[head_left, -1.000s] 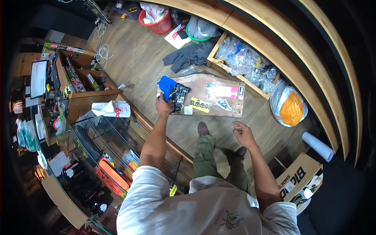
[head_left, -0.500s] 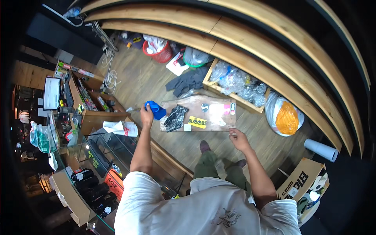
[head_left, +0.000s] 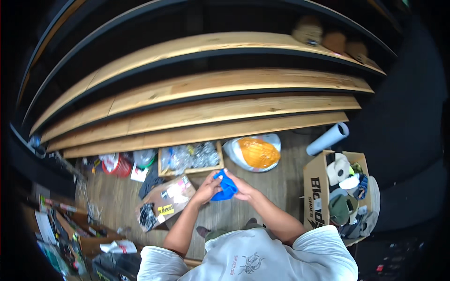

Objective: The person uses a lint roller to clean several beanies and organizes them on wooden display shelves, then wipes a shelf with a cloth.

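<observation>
Both my hands meet in front of me around a soft blue cap (head_left: 225,191), which looks bent or folded. My left hand (head_left: 208,188) grips its left side, thumb over the fabric. On the other side, my right hand (head_left: 241,188) has its fingers against the cap, partly hidden by it. A low wooden board (head_left: 155,200) with stickers lies to the left, below hand height, and a dark plaid cloth (head_left: 147,217) rests on its left end.
Long wooden shelves (head_left: 211,108) span the far side, with caps (head_left: 307,32) on an upper one. Beneath stand a wooden crate (head_left: 190,169) of clear plastic and a white-and-orange bag (head_left: 260,153). At right are a cardboard box (head_left: 313,180) of caps and a rolled tube (head_left: 328,139).
My view has swung right, toward the shelves and box. The blue cap went from my left hand alone, beside the board, to between both hands. My right hand has come in to it.
</observation>
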A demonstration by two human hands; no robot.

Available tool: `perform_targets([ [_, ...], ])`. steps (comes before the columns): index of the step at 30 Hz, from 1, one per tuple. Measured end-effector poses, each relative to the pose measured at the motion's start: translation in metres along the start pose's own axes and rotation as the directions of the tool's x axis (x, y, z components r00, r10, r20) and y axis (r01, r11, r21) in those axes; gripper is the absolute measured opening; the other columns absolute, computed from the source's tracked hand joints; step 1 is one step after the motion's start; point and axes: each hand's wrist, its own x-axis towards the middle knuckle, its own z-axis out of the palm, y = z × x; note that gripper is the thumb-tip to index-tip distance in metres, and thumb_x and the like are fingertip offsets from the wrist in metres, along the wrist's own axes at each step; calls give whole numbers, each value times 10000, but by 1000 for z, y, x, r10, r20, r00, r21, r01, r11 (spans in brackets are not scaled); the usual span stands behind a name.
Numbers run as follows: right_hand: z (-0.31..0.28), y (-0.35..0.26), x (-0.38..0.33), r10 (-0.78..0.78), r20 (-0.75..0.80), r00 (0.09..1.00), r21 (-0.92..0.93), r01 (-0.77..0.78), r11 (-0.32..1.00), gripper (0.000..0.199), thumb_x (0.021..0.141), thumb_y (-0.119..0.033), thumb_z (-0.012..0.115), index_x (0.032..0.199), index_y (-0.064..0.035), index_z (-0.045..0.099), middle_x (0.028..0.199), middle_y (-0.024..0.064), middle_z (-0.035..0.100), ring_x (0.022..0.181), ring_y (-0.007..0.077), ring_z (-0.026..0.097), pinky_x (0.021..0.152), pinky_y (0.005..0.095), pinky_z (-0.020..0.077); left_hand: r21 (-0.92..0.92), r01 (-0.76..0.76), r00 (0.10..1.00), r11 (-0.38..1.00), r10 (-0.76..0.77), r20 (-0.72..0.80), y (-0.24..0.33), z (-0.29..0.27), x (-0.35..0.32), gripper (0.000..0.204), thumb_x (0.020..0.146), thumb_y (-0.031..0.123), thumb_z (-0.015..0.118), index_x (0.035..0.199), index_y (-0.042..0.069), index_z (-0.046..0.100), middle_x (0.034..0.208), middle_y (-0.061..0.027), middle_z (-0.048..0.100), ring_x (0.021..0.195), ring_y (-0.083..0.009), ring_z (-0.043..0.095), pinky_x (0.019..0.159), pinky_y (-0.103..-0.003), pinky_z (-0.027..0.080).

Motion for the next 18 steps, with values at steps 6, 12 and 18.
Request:
perform_targets([
  [6,-46,-116,-132,-417,-362,834,-253,342,905,436,1007,-360,543,1287,-27,552,1156,95,672,984,197,684,839,351,574,485,-333,941,808,255,222,4,114,87,583,969,217,626,1457,51,354,1266,-82,565,1136,-208,590,975,-370,499],
  [12,-38,-180,-182,-591,14,806,-418,542,729,410,945,-212,661,1299,-35,555,1252,48,607,1111,134,588,960,315,489,558,-465,883,687,321,341,45,196,152,646,894,136,704,1453,31,398,1324,-116,570,1161,-171,574,945,-330,506],
  [18,-80,-212,-163,-959,104,264,-982,180,-57,614,836,-327,751,1301,17,545,1446,206,373,1349,361,355,1093,462,339,390,-311,945,867,240,222,53,231,224,270,971,93,582,1221,-8,604,1066,-56,685,899,-101,640,815,-256,524],
])
